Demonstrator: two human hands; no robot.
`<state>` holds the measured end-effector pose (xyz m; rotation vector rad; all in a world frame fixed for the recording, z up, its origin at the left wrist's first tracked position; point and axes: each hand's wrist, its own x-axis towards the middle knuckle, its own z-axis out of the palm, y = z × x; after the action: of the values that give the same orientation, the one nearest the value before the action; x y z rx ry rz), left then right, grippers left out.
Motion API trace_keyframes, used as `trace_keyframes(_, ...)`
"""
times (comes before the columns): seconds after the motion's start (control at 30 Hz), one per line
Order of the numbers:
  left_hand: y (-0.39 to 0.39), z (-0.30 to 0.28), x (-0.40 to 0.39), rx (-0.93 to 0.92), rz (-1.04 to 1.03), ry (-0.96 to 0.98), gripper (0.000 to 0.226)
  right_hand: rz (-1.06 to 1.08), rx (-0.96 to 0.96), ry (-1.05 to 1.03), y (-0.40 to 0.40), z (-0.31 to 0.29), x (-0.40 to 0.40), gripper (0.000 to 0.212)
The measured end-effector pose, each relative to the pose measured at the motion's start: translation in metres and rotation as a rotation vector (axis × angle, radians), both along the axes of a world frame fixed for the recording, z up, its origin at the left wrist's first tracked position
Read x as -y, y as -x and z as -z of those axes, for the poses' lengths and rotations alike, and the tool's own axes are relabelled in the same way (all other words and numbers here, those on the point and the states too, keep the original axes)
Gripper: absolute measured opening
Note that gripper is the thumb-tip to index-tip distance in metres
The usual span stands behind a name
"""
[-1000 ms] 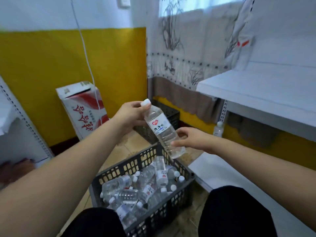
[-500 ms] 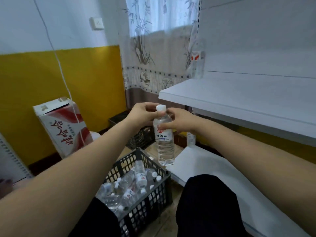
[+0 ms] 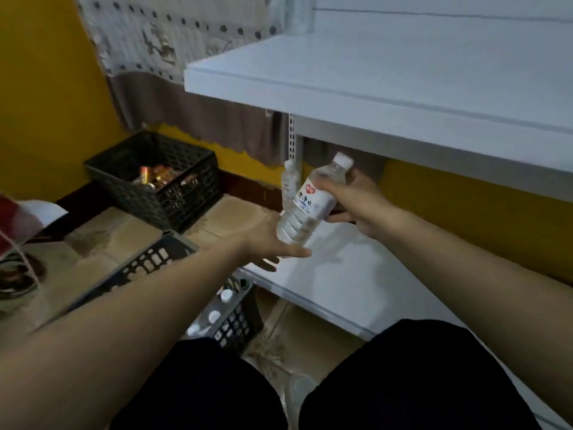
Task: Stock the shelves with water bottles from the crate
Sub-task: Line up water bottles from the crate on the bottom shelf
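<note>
Bottle [image 3: 305,206] now tilted; label perhaps "水".

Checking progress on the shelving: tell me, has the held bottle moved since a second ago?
Yes. The held bottle, gripped by the right hand, has moved from above the crate rightward, over the lower shelf.

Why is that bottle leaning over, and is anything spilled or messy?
The held bottle tilts only because the right hand grips it in mid-air, with the left hand under its base. Its cap is on. Nothing looks freshly spilled, though the floor tiles look stained. One bottle stands upright on the lower shelf.
</note>
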<state>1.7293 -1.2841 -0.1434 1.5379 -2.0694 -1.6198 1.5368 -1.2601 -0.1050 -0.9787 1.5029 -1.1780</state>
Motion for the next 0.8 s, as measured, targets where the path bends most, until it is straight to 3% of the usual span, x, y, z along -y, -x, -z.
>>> trace_keyframes(0.1,0.025,0.042,0.035,-0.066,-0.097,0.077,0.047,0.008,0.038,-0.108,0.024,0.032,0.036,0.052)
trace_keyframes(0.2,0.039,0.078,0.068,-0.036,-0.109,0.097,0.053,0.014,0.034,-0.29,0.04,0.055,0.072,0.051)
trace_keyframes(0.37,0.05,0.125,0.109,-0.025,-0.147,0.092,0.038,0.095,0.04,-0.3,0.044,0.09,0.127,0.043)
trace_keyframes(0.47,0.043,0.143,0.136,-0.012,-0.124,0.084,0.058,0.131,0.009,-0.291,0.044,0.112,0.162,0.047)
trace_keyframes(0.5,0.038,0.148,0.145,0.074,-0.068,0.119,0.071,0.19,-0.034,-0.264,0.04,0.119,0.172,0.046)
trace_keyframes(0.6,0.016,0.162,0.169,0.34,0.081,0.258,0.08,0.754,-0.523,-0.021,0.046,0.148,0.208,0.036)
trace_keyframes(0.7,-0.003,0.169,0.178,0.479,0.173,0.317,0.073,0.362,-0.271,-0.25,0.041,0.169,0.227,0.044)
trace_keyframes(0.8,-0.018,0.172,0.182,0.534,0.238,0.372,0.071,0.31,-0.32,-0.177,0.038,0.172,0.241,0.039)
